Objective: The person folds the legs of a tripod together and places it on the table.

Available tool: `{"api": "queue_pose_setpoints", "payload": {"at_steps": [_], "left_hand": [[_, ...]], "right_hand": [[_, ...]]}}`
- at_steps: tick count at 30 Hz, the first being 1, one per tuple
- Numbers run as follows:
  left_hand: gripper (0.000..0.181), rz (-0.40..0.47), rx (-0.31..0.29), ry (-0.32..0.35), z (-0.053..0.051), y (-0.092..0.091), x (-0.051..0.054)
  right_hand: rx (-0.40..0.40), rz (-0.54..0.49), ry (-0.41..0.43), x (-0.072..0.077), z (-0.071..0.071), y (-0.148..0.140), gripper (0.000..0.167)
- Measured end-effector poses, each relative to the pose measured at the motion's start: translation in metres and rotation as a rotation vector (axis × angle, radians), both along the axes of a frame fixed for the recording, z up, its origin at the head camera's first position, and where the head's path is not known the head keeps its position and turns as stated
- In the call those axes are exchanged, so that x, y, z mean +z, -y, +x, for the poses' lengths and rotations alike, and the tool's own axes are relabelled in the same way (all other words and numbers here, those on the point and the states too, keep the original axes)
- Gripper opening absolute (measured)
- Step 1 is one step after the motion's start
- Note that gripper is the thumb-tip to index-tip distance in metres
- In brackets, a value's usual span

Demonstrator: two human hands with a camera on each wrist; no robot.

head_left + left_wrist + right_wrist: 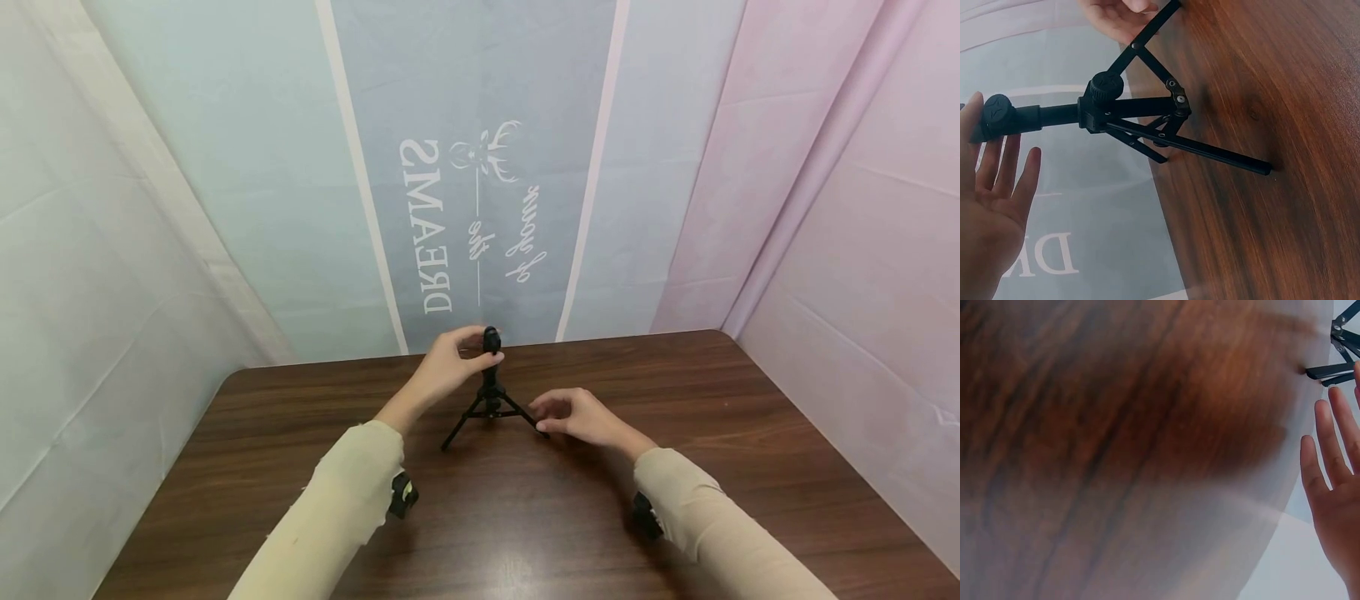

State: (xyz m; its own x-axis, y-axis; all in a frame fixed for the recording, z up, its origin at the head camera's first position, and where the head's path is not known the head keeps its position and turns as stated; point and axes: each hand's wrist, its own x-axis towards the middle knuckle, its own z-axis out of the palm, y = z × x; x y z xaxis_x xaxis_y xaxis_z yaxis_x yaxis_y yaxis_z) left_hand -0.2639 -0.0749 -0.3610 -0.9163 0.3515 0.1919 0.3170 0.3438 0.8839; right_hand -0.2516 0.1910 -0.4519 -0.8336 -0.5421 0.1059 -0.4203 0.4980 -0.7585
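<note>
A small black tripod (491, 392) stands on the wooden table with its legs spread. My left hand (447, 364) grips its upper column between thumb and fingers; in the left wrist view the left hand (997, 200) is around the column (1022, 119) beside a round knob. My right hand (583, 418) is at the right leg, thumb and fingers loosely bent about the leg's lower end. The right wrist view has the right hand (1341, 481) with fingers extended near the leg tips (1322, 374); whether it touches them I cannot tell.
The brown table (480, 517) reaches back to a printed cloth backdrop (480, 83) with mirrored lettering. Pale cloth walls rise at the left (90, 292) and right (877, 275). Black wrist devices show under both sleeves.
</note>
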Motion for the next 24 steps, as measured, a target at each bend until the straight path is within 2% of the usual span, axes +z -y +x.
{"api": "queue_pose_setpoints", "payload": {"at_steps": [5,12,19,24], "left_hand": [[0.032,0.007,0.001,-0.018,-0.001,-0.002,-0.001],[0.033,-0.015,0.019,-0.038,-0.001,-0.004,-0.004],[0.031,-0.041,0.027,-0.067,0.001,-0.008,-0.007],[0.028,-0.045,0.07,-0.077,0.006,-0.014,-0.009]], "right_hand": [[0.022,0.012,0.036,-0.003,-0.002,0.001,0.027],[0.031,0.038,0.079,-0.006,-0.003,0.003,0.026],[0.025,0.082,0.062,-0.01,-0.004,0.008,0.021],[0.02,0.091,0.046,-0.011,-0.005,0.009,0.016]]}}
